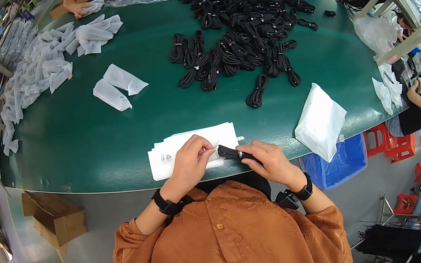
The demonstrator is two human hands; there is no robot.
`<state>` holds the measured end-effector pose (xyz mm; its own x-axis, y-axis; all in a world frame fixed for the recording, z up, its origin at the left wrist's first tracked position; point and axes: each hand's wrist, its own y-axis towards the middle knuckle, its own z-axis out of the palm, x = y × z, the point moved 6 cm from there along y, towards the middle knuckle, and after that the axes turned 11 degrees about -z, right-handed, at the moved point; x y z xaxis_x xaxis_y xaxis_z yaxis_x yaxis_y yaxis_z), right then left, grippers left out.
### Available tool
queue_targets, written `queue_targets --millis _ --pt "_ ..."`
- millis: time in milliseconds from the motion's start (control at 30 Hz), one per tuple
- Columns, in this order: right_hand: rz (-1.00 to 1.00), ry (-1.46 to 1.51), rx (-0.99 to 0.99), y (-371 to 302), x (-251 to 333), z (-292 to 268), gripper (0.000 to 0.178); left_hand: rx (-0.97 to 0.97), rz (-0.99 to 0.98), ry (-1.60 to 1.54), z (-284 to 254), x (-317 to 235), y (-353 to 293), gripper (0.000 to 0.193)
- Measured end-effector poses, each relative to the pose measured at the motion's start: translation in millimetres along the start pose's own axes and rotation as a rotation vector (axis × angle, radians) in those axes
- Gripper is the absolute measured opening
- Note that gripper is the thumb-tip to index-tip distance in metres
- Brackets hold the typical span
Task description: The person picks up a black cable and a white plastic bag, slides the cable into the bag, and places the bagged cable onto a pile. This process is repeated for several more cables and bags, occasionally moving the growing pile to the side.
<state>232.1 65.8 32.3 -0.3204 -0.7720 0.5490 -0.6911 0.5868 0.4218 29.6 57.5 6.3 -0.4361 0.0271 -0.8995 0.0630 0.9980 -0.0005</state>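
Observation:
At the near table edge lies a stack of flat white bags point(195, 138). Over it, my left hand point(192, 162) is closed in a pinch on the edge of a white bag. My right hand point(274, 163) grips a bundled black cable point(229, 152), whose far end points left, close to the pinched bag edge. The cable's other end is covered by my fingers. Farther off, a large heap of bundled black cables point(241, 45) spreads over the table, with one bundle point(257, 92) lying nearest to me.
Two filled white bags point(119, 85) lie left of centre on the green table point(83, 150), before a pile of similar ones point(35, 87). A larger white bag point(319, 118) overhangs the right edge above a blue bin point(335, 167). Another person's hands point(78, 8) work at the far left.

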Motion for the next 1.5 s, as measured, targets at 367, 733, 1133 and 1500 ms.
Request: queue_targets --millis 367,733,1133,1500 --pt "0.439 0.697 -0.022 6.9 -29.2 41.2 0.029 0.032 0.436 0.227 -8.7 -29.4 -6.2 0.011" --pt "-0.260 0.287 -0.267 61.8 6.8 21.2 0.036 0.008 0.043 -0.187 -46.7 -14.8 19.1 0.009" --pt "-0.179 0.117 -0.381 102.7 8.9 -3.9 0.033 -0.120 -0.100 -0.711 -122.5 7.6 57.5 0.010" --pt "0.349 -0.555 -0.136 38.7 -94.3 -8.8 0.034 -0.143 0.176 0.195 -49.3 -11.3 11.4 0.029"
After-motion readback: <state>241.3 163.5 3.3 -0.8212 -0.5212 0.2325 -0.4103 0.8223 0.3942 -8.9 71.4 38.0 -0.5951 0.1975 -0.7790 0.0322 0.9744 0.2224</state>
